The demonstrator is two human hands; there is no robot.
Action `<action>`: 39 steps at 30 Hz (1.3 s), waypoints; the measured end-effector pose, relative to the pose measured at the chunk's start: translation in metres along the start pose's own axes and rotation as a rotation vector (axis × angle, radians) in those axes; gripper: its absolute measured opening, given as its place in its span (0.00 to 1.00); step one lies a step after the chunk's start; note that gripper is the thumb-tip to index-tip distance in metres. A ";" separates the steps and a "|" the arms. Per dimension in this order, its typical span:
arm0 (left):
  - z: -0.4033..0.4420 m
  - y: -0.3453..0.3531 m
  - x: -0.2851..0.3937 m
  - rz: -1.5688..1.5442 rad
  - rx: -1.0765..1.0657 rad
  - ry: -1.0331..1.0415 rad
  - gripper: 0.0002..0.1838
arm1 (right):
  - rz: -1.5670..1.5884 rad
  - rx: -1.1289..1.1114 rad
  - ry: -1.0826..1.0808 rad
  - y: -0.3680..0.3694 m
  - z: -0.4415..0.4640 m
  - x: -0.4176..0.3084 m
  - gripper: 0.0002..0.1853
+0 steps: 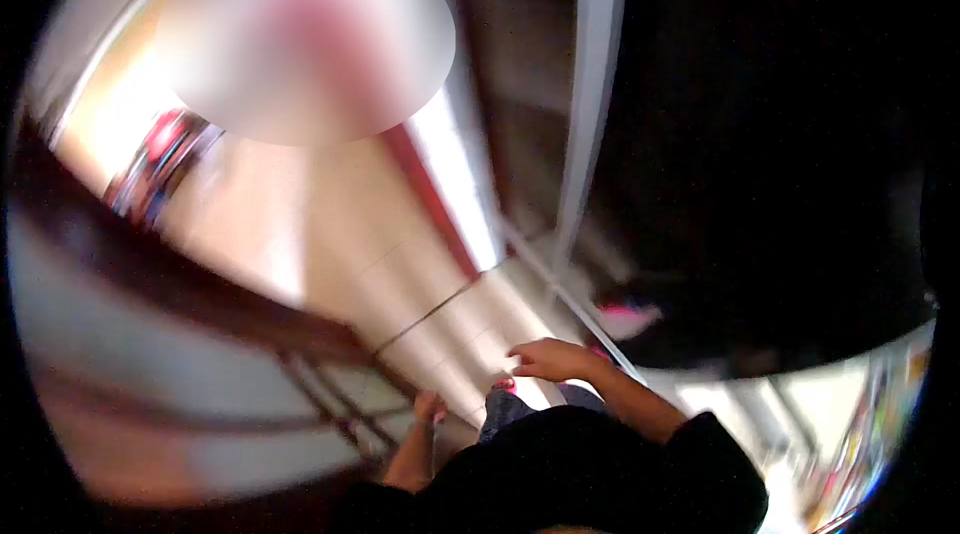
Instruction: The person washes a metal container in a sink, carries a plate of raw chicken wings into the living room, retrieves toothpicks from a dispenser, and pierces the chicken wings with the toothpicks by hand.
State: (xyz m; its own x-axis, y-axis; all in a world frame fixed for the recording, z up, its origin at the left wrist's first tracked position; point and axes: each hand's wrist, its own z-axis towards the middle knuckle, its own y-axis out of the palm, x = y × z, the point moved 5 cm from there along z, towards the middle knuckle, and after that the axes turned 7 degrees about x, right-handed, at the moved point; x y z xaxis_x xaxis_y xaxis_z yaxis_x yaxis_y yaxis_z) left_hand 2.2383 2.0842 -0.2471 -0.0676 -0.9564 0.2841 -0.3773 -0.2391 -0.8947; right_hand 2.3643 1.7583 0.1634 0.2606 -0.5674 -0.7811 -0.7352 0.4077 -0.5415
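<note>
My right hand (548, 360) is held out in front of my body, above the floor. Its fingers are loosely bent and apart, with nothing visible in them. Lower and to the left is my left hand (430, 406), near some dark bars (335, 404) at the side. That hand is small and blurred, and I cannot make out its fingers or whether they hold anything. Below my hands, part of a red shoe (505, 385) shows beside my dark trousers (508, 411).
A tiled floor (370, 264) stretches ahead through a doorway with a dark threshold line. Dark red door frame (200, 269) edges the left. A large dark panel (760, 154) stands on the right beside a pale vertical strip (597, 84). Blurred colourful items (160, 159) lie at the far left.
</note>
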 end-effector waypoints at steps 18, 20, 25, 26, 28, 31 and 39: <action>0.029 0.072 0.444 0.116 -0.907 0.687 0.16 | 0.239 0.770 0.381 0.132 -0.382 0.137 0.22; -0.030 0.106 0.566 0.063 -0.994 0.832 0.18 | 0.250 0.792 0.589 0.169 -0.473 0.146 0.22; -0.221 0.089 0.806 0.059 -0.761 1.579 0.16 | 0.496 1.396 1.027 0.264 -0.707 0.113 0.18; -0.247 0.084 0.835 0.055 -0.773 1.581 0.16 | 0.525 1.512 1.156 0.279 -0.743 0.101 0.17; -0.295 0.067 0.885 -0.063 -0.850 1.600 0.15 | 0.571 1.784 1.210 0.320 -0.802 0.096 0.16; -0.342 0.079 0.940 -0.037 -1.140 1.457 0.15 | 0.700 2.033 1.230 0.362 -0.866 0.092 0.15; -0.441 0.215 1.089 -0.014 -1.358 1.467 0.13 | 1.262 2.558 0.894 0.482 -0.993 0.169 0.15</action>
State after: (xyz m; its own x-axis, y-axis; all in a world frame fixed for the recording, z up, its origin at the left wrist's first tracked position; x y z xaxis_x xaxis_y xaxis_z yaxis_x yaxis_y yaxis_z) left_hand 1.6761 1.0650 0.0226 -0.3576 0.0536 0.9323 -0.6609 0.6908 -0.2932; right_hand 1.4327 1.1482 0.0793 0.1218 0.4498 -0.8848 0.9503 -0.3101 -0.0268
